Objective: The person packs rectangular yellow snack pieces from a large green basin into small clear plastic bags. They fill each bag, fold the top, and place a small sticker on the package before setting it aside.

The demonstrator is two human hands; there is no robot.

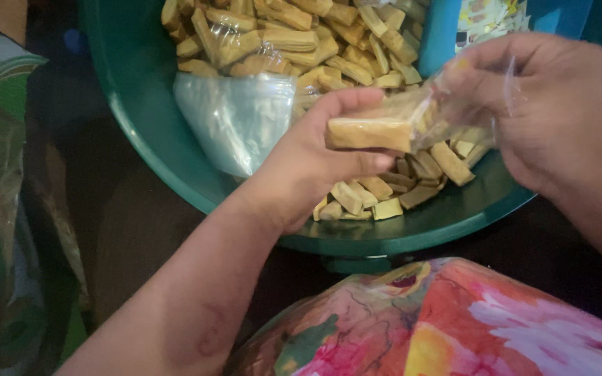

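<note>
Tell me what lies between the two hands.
In the head view, a tan snack bar spans from the left hand into the clear bag held by the right hand.

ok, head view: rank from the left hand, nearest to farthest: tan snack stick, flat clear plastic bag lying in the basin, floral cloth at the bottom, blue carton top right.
1. Tan snack stick: pinched in the left hand itself.
2. Flat clear plastic bag: just left of the hand, on the green basin wall.
3. Floral cloth: below, outside the basin rim.
4. Blue carton: top right, behind the right hand.
</note>
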